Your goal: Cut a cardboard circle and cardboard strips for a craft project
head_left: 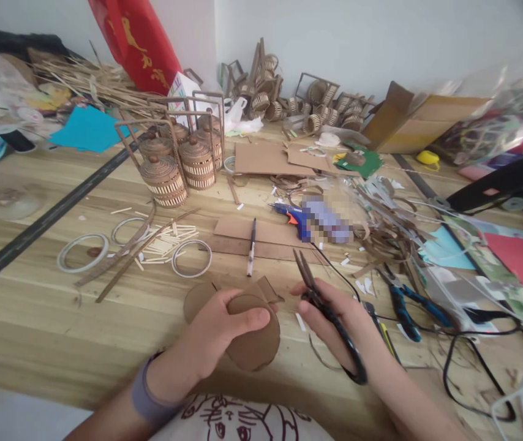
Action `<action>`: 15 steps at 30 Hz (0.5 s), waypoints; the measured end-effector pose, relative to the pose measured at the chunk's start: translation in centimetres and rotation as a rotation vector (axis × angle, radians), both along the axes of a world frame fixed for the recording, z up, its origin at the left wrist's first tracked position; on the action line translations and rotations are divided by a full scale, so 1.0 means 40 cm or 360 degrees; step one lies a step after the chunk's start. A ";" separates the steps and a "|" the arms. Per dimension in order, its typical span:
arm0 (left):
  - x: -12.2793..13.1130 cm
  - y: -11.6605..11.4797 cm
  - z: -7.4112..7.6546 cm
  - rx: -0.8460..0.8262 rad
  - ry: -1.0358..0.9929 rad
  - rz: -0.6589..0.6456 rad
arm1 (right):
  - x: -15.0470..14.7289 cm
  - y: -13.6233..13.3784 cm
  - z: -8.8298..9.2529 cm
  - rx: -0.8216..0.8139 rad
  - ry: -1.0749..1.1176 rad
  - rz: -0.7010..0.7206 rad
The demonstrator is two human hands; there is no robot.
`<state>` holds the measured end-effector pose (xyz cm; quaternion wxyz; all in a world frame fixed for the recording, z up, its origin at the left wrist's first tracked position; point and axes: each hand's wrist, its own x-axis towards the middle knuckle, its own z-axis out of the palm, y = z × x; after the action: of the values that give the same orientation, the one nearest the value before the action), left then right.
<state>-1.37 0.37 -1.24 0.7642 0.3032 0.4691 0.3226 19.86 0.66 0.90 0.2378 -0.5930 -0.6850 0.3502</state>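
My left hand [225,331] is closed on a cut cardboard disc [253,340], its thumb lying across the disc's face. A small angular cardboard piece [265,289] sticks out behind that disc. Another round cardboard piece [199,300] shows beyond the left hand; whether the hand touches it I cannot tell. My right hand [335,318] grips scissors [323,300] with dark handles, blades pointing up and away. The blades are slightly apart and stand to the right of the cardboard, not touching it. Just beyond the hands lies a pen [252,248] across a cardboard strip [234,229].
A blue glue gun [293,217] with its cord lies ahead, and blue-handled pliers [417,303] rest at right. Tape rings [191,258] and small sticks [169,240] are at left. Lidded woven baskets [163,180] with tall handles stand behind. A cardboard box [422,119] sits at back right.
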 end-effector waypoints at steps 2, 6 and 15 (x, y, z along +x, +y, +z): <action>-0.004 0.002 0.002 0.0092 0.0161 -0.0004 | 0.025 -0.019 0.021 -0.0128 0.0097 0.0163; -0.008 0.006 0.012 0.0199 0.0339 -0.0050 | 0.059 -0.061 0.043 -0.0444 0.0201 0.0462; 0.000 0.005 0.021 0.0274 0.0350 -0.0203 | 0.056 -0.070 0.036 -0.0601 0.0223 0.0507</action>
<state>-1.39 0.55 -0.41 0.6982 0.4302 0.5004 0.2774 22.11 -2.13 2.34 0.1116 -0.4858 -0.6740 0.5453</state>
